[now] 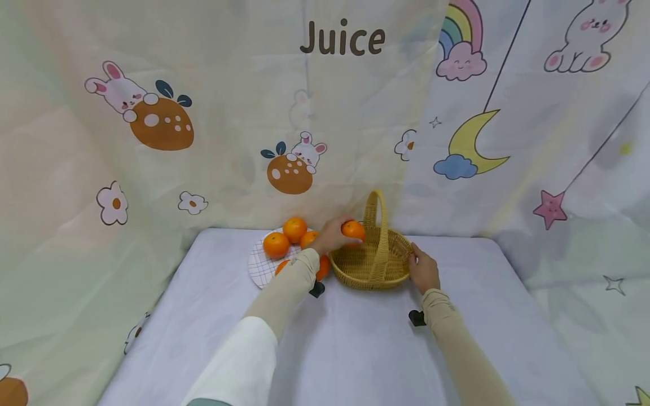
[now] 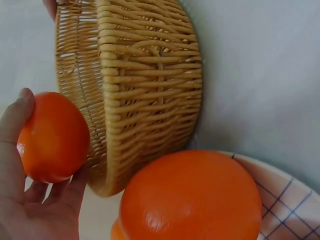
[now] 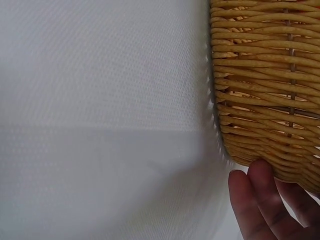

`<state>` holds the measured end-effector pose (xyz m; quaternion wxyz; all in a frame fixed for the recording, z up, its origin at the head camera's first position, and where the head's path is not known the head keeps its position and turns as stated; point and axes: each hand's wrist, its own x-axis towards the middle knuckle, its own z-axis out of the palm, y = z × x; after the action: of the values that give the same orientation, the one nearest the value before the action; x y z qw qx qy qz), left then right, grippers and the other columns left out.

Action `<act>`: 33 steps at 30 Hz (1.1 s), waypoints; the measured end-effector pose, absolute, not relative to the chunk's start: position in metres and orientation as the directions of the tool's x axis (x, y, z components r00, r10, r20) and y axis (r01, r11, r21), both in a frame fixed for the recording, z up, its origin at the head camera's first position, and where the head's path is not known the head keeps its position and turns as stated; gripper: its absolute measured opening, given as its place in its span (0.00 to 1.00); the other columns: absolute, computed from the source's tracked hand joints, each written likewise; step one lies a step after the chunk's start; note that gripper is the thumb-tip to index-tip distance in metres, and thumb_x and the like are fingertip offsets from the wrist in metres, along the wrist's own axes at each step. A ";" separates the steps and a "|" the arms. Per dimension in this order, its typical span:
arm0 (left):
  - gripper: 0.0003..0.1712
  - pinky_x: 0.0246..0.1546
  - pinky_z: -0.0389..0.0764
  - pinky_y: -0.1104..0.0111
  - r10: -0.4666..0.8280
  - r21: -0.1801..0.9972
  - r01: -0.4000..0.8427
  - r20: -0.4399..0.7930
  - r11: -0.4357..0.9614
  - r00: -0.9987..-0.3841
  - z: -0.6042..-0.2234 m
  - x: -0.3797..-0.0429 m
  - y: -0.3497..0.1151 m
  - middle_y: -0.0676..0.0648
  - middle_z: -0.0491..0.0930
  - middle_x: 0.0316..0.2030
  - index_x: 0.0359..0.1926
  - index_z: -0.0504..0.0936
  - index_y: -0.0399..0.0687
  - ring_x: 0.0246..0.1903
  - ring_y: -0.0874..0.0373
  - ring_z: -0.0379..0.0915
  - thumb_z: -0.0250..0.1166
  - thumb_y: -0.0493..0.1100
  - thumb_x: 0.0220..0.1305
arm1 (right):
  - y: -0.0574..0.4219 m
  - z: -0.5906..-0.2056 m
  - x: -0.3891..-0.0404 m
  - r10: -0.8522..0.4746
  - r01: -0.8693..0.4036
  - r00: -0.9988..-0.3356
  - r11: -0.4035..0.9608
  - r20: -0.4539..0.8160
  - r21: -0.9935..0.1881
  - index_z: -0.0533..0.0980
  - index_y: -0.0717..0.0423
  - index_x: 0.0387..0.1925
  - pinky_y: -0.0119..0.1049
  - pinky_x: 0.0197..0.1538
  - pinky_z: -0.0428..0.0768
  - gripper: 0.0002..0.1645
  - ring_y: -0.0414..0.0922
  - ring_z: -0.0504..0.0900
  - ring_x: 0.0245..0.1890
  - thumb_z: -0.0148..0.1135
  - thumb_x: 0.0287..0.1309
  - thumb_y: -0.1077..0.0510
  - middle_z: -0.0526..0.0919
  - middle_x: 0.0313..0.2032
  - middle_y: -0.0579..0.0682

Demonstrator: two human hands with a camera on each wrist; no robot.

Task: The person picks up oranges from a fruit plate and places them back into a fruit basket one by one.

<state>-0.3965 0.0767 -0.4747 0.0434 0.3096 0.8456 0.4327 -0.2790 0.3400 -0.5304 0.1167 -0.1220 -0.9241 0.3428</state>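
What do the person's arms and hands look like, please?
Beige sleeves with small markings near the cuffs lead to a bare left hand and right hand. A white sleeve shows higher on the left arm. Small black pieces sit beside both cuffs.

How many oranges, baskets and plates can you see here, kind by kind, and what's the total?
Oranges: 6 in view, 1 of them in the left hand
Basket: 1
Plate: 1
Total: 8, though the left arm could be hiding more.
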 end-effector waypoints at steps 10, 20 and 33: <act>0.44 0.56 0.72 0.59 0.608 0.722 0.506 0.148 0.473 -0.780 -0.487 -0.399 0.091 0.42 0.68 0.64 0.68 0.68 0.40 0.56 0.50 0.69 0.75 0.51 0.54 | 0.337 -0.533 -0.278 0.312 0.130 -0.937 0.732 0.159 -0.669 0.60 0.57 0.72 0.38 0.21 0.72 0.29 0.43 0.67 0.13 0.41 0.73 0.57 0.71 0.62 0.67; 0.46 0.58 0.71 0.63 0.633 0.684 0.521 0.112 0.510 -0.766 -0.504 -0.403 0.101 0.45 0.69 0.64 0.68 0.68 0.44 0.58 0.53 0.69 0.75 0.55 0.52 | 0.336 -0.532 -0.277 0.318 0.146 -0.937 0.731 0.143 -0.667 0.60 0.57 0.72 0.38 0.24 0.74 0.28 0.44 0.70 0.17 0.41 0.74 0.57 0.71 0.62 0.65; 0.44 0.64 0.65 0.62 0.617 0.628 0.501 0.042 0.596 -0.786 -0.507 -0.401 0.111 0.45 0.68 0.65 0.68 0.68 0.44 0.63 0.52 0.64 0.75 0.53 0.54 | 0.338 -0.531 -0.277 0.323 0.126 -0.930 0.731 0.178 -0.670 0.62 0.57 0.71 0.44 0.29 0.75 0.28 0.52 0.70 0.19 0.42 0.73 0.57 0.72 0.62 0.65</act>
<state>-0.4010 0.1115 -0.5067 0.0900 0.3145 0.8886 0.3215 -0.2771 0.3376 -0.5312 0.1425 -0.1220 -0.9194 0.3457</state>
